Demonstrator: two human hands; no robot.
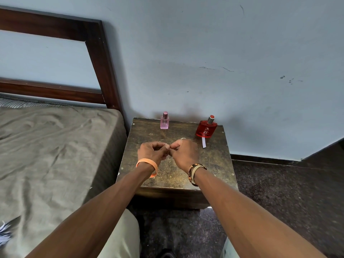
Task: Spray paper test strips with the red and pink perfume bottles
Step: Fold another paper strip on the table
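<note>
A small pink perfume bottle point(164, 121) stands at the back left of the dark wooden bedside table point(214, 164). At the back right is a wider red perfume bottle point(206, 128) with a silver collar and red cap. A white paper test strip point(204, 143) lies flat just in front of the red bottle. My left hand point(152, 152) and my right hand point(184, 153) meet over the middle of the table. Their fingers are curled and the thumb tips pinch together. No strip shows between them; the fingers hide whatever may be inside.
A bed with a grey-brown sheet point(55, 155) and a dark wooden headboard point(100, 71) sits close on the left of the table. The pale blue wall point(223, 62) rises right behind the bottles. A dark speckled floor point(288, 192) lies to the right.
</note>
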